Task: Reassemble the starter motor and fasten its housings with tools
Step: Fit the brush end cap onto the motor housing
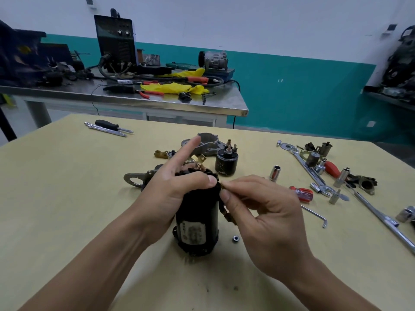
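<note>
The black starter motor body [197,225] stands upright on the yellow table [67,198], with a worn label on its side. My left hand [177,176] grips its top, thumb across the front rim and index finger pointing up. My right hand [258,212] pinches a small brass brush lead [221,184] at the top right edge of the body. Another brass terminal [229,216] hangs on a wire down the body's right side. Behind stand the black solenoid [226,161] and the grey aluminium end housing [208,143]. A small nut [235,238] lies beside the body.
Sockets [275,172], a red-handled screwdriver [302,193], a hex key [316,215], wrenches [305,167] and small parts lie to the right. A black-handled screwdriver [107,125] lies at the far left. A metal bracket [134,179] sits left of the motor. A steel bench [134,95] stands behind.
</note>
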Action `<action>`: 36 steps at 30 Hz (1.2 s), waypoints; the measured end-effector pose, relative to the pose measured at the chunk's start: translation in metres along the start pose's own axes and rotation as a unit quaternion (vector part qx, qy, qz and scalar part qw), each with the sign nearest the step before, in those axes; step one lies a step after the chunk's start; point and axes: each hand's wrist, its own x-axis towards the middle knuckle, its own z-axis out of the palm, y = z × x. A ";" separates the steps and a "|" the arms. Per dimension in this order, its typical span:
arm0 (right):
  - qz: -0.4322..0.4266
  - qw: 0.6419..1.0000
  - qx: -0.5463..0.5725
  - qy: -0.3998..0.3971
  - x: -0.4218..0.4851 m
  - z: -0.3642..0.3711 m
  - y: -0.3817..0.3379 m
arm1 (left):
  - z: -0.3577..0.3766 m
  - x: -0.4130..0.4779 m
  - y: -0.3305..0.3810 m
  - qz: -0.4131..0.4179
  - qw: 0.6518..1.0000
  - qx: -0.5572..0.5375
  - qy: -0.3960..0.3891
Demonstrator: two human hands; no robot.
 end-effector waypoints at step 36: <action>-0.083 0.979 -0.167 -0.078 0.011 -0.022 -0.026 | 0.013 0.000 -0.019 0.143 0.990 0.009 0.010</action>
